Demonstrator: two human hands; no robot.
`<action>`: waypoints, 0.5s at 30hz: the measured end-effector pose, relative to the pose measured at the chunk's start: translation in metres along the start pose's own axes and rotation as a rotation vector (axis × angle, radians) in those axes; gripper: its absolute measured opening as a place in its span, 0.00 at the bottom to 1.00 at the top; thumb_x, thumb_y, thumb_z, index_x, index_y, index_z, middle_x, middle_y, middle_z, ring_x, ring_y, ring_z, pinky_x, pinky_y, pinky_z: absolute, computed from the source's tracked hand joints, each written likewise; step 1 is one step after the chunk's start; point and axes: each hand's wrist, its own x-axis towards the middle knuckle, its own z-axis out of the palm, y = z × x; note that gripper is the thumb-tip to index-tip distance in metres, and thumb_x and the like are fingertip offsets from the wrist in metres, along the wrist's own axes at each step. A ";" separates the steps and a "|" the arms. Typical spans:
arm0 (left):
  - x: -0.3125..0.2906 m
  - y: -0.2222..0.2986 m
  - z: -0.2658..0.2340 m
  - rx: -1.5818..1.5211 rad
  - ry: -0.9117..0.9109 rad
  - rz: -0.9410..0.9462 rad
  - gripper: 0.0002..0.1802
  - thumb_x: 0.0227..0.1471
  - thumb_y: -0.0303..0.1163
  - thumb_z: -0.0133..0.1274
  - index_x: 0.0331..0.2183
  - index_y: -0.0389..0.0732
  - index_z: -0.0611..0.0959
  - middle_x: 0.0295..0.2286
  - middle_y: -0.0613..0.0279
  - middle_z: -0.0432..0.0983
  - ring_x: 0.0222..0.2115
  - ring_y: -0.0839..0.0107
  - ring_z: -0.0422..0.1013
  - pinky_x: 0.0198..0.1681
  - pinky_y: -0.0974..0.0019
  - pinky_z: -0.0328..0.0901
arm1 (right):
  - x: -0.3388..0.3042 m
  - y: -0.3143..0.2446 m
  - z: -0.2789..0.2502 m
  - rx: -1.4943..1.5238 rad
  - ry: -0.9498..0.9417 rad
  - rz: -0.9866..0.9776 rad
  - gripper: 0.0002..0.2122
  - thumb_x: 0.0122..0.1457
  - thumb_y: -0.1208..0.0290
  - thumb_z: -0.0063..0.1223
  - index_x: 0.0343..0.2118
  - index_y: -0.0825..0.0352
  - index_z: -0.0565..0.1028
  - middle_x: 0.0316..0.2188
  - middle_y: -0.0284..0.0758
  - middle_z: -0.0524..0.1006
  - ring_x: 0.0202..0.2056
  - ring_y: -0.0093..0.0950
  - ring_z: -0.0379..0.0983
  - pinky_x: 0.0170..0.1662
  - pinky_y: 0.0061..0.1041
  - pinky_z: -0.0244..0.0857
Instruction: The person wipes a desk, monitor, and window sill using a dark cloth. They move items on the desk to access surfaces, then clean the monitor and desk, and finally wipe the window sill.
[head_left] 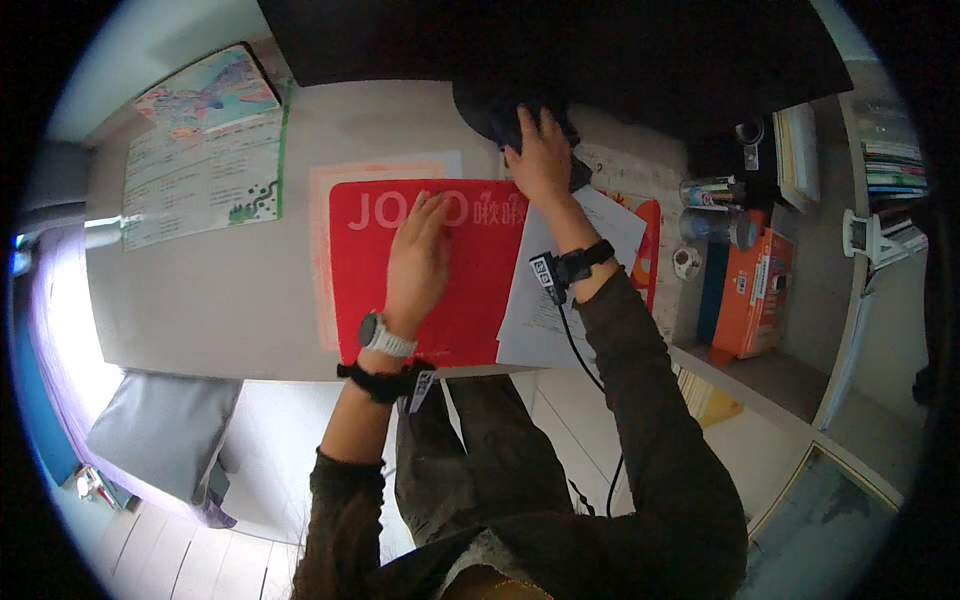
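My left hand (420, 255) lies over a flat red rectangular sheet or folder (400, 310) with pale lettering, its fingers stretched out and nothing visible in them. Farther off and to the right, my right hand (542, 160) rests with spread fingers against a dark, cloth-like thing (490, 110) below the black screen. Whether it grips any of that dark material is hard to see, but the fingers look extended. White printed sheets (545, 310) overlap the red piece's right side, partly beneath my right forearm. Pinkish and white papers (322, 250) stick out from under its left edge.
A large black screen (560, 50) spans the back of the desk (200, 300). A printed chart (200, 185) and a colourful picture board (215, 90) are at the far left. On the right are an orange box (750, 295), a clear jar (718, 228) and shelved books (893, 165).
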 end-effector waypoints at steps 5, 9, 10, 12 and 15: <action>0.034 0.002 0.049 0.312 -0.104 0.038 0.33 0.58 0.36 0.52 0.63 0.44 0.64 0.64 0.52 0.53 0.67 0.51 0.45 0.66 0.42 0.44 | 0.003 0.028 0.012 0.059 -0.037 0.186 0.31 0.57 0.71 0.57 0.64 0.64 0.58 0.61 0.51 0.62 0.59 0.49 0.62 0.60 0.41 0.60; 0.034 -0.010 0.060 0.403 -0.112 0.070 0.37 0.58 0.43 0.51 0.65 0.46 0.61 0.65 0.52 0.51 0.67 0.51 0.45 0.67 0.41 0.41 | 0.048 0.074 0.010 0.059 -0.239 0.262 0.27 0.60 0.67 0.53 0.61 0.68 0.62 0.61 0.53 0.63 0.58 0.48 0.64 0.60 0.39 0.60; 0.033 -0.012 0.061 0.411 -0.118 0.068 0.37 0.58 0.43 0.52 0.65 0.46 0.60 0.65 0.52 0.51 0.67 0.51 0.45 0.67 0.41 0.40 | 0.063 0.087 0.012 0.019 -0.375 0.271 0.26 0.61 0.65 0.52 0.61 0.68 0.63 0.61 0.53 0.63 0.58 0.49 0.64 0.60 0.40 0.60; 0.033 -0.014 0.062 0.415 -0.123 0.053 0.38 0.58 0.43 0.52 0.65 0.47 0.60 0.65 0.52 0.50 0.67 0.51 0.45 0.67 0.41 0.39 | 0.088 0.110 0.023 -0.011 -0.433 0.315 0.24 0.65 0.60 0.47 0.59 0.70 0.65 0.59 0.54 0.65 0.57 0.50 0.65 0.60 0.42 0.60; 0.033 -0.013 0.061 0.415 -0.146 0.041 0.38 0.57 0.44 0.52 0.65 0.47 0.59 0.65 0.52 0.50 0.67 0.51 0.44 0.67 0.41 0.38 | 0.102 0.127 0.047 -0.050 0.229 0.114 0.21 0.63 0.63 0.49 0.57 0.67 0.70 0.56 0.51 0.69 0.54 0.50 0.68 0.58 0.43 0.62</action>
